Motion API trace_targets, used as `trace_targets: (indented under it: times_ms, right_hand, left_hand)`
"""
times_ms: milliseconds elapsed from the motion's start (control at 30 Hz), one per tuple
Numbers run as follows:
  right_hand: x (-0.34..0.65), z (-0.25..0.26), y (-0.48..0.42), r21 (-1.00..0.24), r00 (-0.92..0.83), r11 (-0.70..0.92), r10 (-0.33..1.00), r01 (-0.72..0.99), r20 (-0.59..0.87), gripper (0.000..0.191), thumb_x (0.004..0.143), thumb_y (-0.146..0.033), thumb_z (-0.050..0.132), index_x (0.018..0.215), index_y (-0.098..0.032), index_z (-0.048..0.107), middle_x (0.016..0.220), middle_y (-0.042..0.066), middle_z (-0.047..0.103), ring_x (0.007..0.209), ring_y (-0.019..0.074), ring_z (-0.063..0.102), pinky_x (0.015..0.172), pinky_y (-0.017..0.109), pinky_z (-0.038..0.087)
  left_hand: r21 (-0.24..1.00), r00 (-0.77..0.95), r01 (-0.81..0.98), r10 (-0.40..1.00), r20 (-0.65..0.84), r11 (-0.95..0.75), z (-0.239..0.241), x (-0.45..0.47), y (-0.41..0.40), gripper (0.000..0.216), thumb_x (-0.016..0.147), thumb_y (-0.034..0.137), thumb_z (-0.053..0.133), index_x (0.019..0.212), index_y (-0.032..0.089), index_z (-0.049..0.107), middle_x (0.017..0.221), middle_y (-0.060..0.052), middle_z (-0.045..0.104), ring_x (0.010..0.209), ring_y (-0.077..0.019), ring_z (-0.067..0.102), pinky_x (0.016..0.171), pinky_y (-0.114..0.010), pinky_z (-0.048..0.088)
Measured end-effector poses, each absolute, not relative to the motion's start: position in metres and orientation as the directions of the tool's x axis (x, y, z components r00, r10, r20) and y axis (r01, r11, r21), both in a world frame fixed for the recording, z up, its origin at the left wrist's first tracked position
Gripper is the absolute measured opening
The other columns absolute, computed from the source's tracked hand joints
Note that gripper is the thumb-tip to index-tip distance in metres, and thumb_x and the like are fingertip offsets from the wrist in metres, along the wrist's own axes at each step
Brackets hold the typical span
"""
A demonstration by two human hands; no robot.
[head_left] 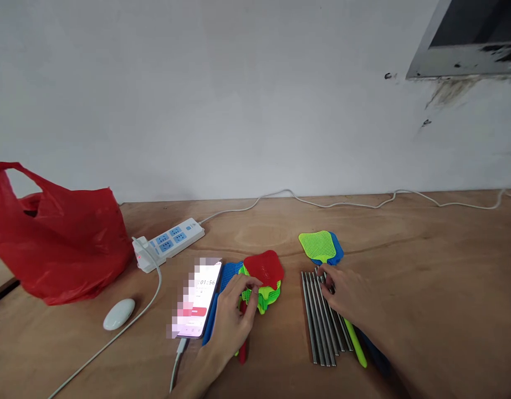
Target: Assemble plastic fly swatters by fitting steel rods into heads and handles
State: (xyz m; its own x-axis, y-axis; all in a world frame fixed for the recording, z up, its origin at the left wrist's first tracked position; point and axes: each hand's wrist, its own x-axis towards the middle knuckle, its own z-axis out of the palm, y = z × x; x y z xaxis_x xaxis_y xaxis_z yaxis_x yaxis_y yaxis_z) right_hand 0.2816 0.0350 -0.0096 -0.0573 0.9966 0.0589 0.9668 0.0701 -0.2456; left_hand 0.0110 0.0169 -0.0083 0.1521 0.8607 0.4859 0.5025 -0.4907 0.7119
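My left hand (234, 313) is over a pile of fly swatters on the left, its thumb and index finger pinched at the lower edge of the red fly swatter (264, 267). Green fly swatters (267, 302) and a blue fly swatter (229, 272) lie under and beside the red one. My right hand (346, 288) has its fingers curled at the upper ends of several metal rods (320, 327), closed on one of them. A yellow-green fly swatter (318, 245) lies partly over another blue fly swatter (337, 250); my right hand hides the yellow-green one's neck.
Left of the swatters lies a phone (197, 299) with a charging cable (180, 349). Farther left are a white mouse (119, 314), a power strip (170, 241) and a red plastic bag (72, 244). A white cord (342, 204) runs along the wall (239, 100).
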Motion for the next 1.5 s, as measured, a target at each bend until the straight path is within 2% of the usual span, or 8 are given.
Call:
trace_targets:
  times_ms: [333, 900, 1133, 1300, 1500]
  right_hand:
    - [0.285, -0.010, 0.033, -0.215, -0.043, 0.057, 0.997, 0.975, 0.070, 0.023, 0.080, -0.010, 0.061, 0.097, -0.024, 0.065, 0.072, 0.000, 0.069, 0.071, 0.0242, 0.065, 0.055, 0.029, 0.018]
    - [0.286, -0.011, 0.032, -0.265, -0.119, 0.141, 0.988, 0.954, 0.098, 0.023, 0.081, -0.011, 0.061, 0.098, -0.027, 0.064, 0.077, -0.003, 0.071, 0.077, 0.0210, 0.067, 0.059, 0.028, 0.028]
    - [0.292, -0.013, 0.035, -0.213, -0.049, 0.064, 0.996, 0.975, 0.078, 0.022, 0.079, -0.010, 0.063, 0.095, -0.025, 0.064, 0.072, -0.001, 0.071, 0.073, 0.0234, 0.067, 0.055, 0.029, 0.021]
    - [0.289, -0.022, 0.035, -0.205, -0.043, 0.051, 0.998, 0.978, 0.048, 0.017, 0.081, -0.017, 0.066, 0.095, -0.025, 0.064, 0.070, 0.000, 0.070, 0.072, 0.0243, 0.067, 0.055, 0.029, 0.019]
    - [0.284, -0.023, 0.034, -0.252, -0.031, 0.035, 0.999, 0.967, 0.021, 0.028, 0.078, -0.016, 0.067, 0.104, -0.025, 0.063, 0.071, 0.001, 0.070, 0.071, 0.0264, 0.067, 0.055, 0.030, 0.017]
  left_hand:
    - [0.710, 0.148, 0.507, 0.861, 0.487, -0.489, -0.009, 0.007, 0.019, 0.014, 0.097, 0.020, 0.051, 0.096, 0.021, 0.064, 0.089, -0.004, 0.067, 0.081, -0.0192, 0.063, 0.070, -0.028, 0.049]
    - [0.705, 0.142, 0.511, 0.857, 0.495, -0.492, -0.008, 0.007, 0.019, 0.014, 0.096, 0.020, 0.051, 0.096, 0.021, 0.065, 0.089, -0.003, 0.067, 0.080, -0.0189, 0.063, 0.069, -0.028, 0.050]
    - [0.704, 0.144, 0.510, 0.856, 0.496, -0.494, -0.009, 0.007, 0.020, 0.013, 0.097, 0.020, 0.051, 0.095, 0.021, 0.064, 0.089, -0.004, 0.068, 0.080, -0.0188, 0.064, 0.069, -0.028, 0.050]
    - [0.702, 0.151, 0.512, 0.856, 0.495, -0.496, -0.009, 0.007, 0.020, 0.013, 0.097, 0.021, 0.051, 0.095, 0.021, 0.064, 0.089, -0.004, 0.067, 0.080, -0.0191, 0.063, 0.070, -0.029, 0.050]
    - [0.699, 0.152, 0.518, 0.858, 0.491, -0.493, -0.006, 0.008, 0.019, 0.013, 0.098, 0.021, 0.050, 0.095, 0.021, 0.063, 0.087, -0.004, 0.066, 0.080, -0.0186, 0.063, 0.070, -0.029, 0.050]
